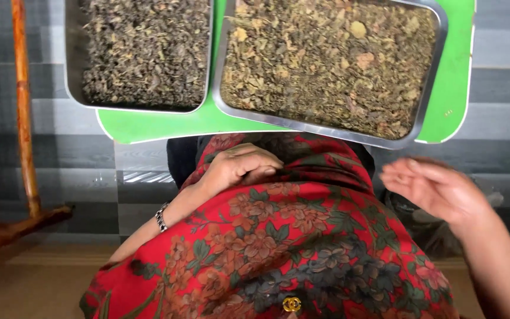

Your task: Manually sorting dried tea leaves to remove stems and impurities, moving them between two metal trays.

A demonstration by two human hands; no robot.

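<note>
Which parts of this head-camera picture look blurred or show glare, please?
In the head view, the right hand is smeared by motion blur; the left hand on the red floral cloth is sharp; the metal tray rim shows mild glare; lighting is soft, even daylight.

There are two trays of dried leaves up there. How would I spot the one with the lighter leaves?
Find the green table at the top of the view, above the red floral cloth. Two metal trays sit on it side by side. The lighter-leaf tray is the right-hand, larger one: its leaves are brownish-yellow with broad pale flakes, while the darker tray holds fine, dark leaves.
</note>
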